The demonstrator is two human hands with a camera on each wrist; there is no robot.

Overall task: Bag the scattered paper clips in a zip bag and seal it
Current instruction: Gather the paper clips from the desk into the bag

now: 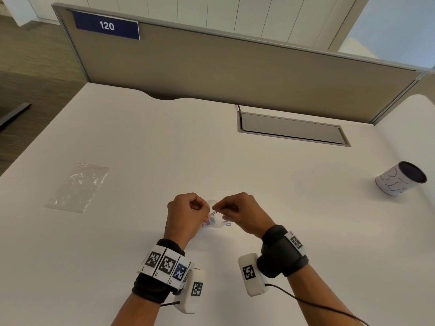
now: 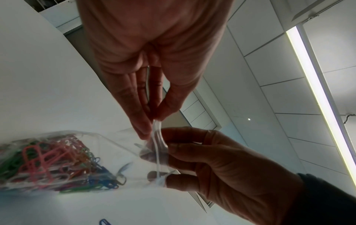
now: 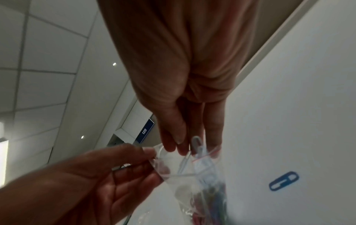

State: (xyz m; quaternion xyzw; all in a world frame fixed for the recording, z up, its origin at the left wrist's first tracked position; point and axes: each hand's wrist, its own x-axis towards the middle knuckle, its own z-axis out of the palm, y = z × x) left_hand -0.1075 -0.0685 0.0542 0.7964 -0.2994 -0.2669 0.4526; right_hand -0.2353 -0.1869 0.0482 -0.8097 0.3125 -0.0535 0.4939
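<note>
An office: a white surface (image 1: 211,149) backed by a grey partition (image 1: 211,71) with a "120" sign (image 1: 107,25), under ceiling panels (image 2: 289,60).

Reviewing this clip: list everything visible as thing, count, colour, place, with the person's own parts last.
clear zip bag holding paper clips: one, transparent, held between both hands above the desk.
mixed-colour paper clips: many, red, green, blue, white, inside that bag.
loose blue paper clip: one, blue, on the desk beside the bag.
spare clear zip bag: one, transparent, flat on the desk, left.
white paper cup: one, white, dark inside, right.
white desk: one.
blue sign reading 120: one, on the partition.
left hand: pinches bag mouth.
right hand: pinches bag mouth.
</note>
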